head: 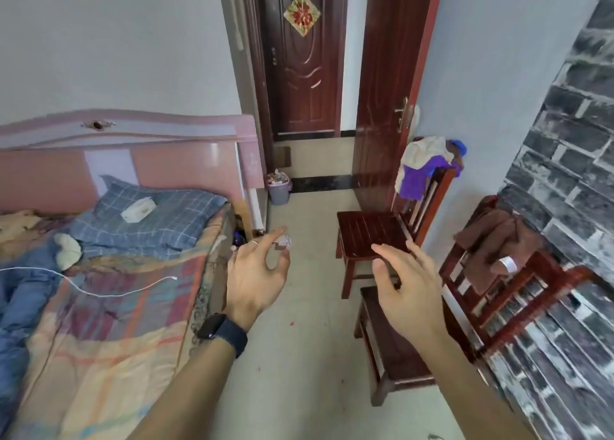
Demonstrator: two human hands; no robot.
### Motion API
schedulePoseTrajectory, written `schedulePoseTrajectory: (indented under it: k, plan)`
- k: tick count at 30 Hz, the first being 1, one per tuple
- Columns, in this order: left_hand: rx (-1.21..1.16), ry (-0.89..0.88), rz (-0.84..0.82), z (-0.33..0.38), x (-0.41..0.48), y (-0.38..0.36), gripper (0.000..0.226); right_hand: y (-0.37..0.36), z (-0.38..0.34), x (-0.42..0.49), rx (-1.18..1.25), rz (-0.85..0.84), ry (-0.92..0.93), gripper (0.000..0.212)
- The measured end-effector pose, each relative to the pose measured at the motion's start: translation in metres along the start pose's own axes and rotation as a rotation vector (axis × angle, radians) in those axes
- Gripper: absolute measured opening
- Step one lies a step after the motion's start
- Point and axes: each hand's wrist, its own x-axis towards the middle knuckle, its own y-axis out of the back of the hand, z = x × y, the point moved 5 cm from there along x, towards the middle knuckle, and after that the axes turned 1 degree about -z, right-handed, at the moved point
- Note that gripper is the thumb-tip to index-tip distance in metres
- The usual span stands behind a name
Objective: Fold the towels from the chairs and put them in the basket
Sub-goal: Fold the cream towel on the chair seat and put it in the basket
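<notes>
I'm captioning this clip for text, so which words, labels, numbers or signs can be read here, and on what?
None is legible.
Diamond ornament on the far door: red-gold pattern, no readable character.
White tag on the brown towel: too small to read.
White box on the pillow: blurred.
Wristwatch: dark face.

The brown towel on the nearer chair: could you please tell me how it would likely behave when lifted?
The brown towel sags in folds over the nearer chair's back, so it is probably floppy and would hang limp. It looks thick, so perhaps rather heavy for cloth.
</notes>
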Motion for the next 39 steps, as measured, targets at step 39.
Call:
schedulePoseTrajectory:
  k: [39]
  plan:
    - [0.005,-0.235,-0.889,-0.036,0.641,-0.516,0.035,-0.322,0.352,0.466,-0.034,-0.033,-0.828,0.027]
